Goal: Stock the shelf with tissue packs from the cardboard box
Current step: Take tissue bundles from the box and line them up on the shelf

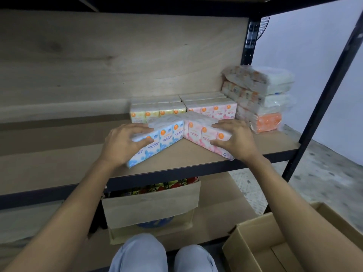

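- Fingers (141, 127) of your left hand (121, 144) curl over the near end of a blue tissue pack (157, 142), thumb on its front; your right hand (235, 140) grips a pink tissue pack (204, 136) the same way, fingers spread over its top.
- Both packs lie on the shelf (196, 163), angled so their far ends meet in a V.
- Risk: the pink pack's near corner sits right at the shelf's front edge. Push unevenly and it could tip off.
- Risk: the plastic wrap looks slippery, so I judge a loose grip may let either pack skew against the row behind.
- Nearest you, at lower right, one open cardboard box (294, 242) shows no packs in its visible part.
- Behind your hands sit four flat packs: two yellow packs (157, 110) on the left, two pink packs (212, 107) on the right.
- Farthest right, a stack of wrapped bundles (261, 99) rises about four high; the exact count is unclear.
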{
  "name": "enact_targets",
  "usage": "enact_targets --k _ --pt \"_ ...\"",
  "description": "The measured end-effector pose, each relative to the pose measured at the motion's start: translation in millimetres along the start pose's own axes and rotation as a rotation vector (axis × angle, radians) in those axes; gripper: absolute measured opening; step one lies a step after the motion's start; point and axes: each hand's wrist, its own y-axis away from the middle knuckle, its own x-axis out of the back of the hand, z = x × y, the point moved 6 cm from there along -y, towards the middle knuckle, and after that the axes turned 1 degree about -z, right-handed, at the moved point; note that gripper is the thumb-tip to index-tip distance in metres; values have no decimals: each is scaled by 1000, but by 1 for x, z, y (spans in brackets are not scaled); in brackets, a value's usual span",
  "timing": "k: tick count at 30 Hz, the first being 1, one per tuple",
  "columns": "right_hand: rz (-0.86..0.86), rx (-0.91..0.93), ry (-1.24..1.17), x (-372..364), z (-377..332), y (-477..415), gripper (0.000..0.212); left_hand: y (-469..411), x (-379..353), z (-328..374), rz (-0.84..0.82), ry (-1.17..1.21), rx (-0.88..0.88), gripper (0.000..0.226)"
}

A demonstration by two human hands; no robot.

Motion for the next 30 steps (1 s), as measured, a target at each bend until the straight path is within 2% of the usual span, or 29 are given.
enact_targets --k 4,8,10,13,18,21,27,30 --pt "-118 34 -22 11 15 -8 53 -6 6 -12 -133 20 -53 34" --pt "-196 -35 187 16 22 -26 57 -17 10 -15 -219 -58 -53 43" --pt "-132 7 194 15 7 -32 58 -21 8 -8 -186 -98 -30 53" --pt "-32 51 114 2 -19 -34 65 -23 -4 17 -113 -71 -40 55" --pt "-134 -59 312 -34 -24 -35 79 -25 -33 22 -40 -247 -17 62" --pt "-142 -59 428 -42 -18 -34 78 -26 -38 18 29 -315 -21 57" --pt "-76 47 401 -40 -2 -41 69 -35 -39 5 33 -300 -79 51" --pt "-107 114 322 -37 11 -46 68 -39 -38 1 35 -282 -99 50"
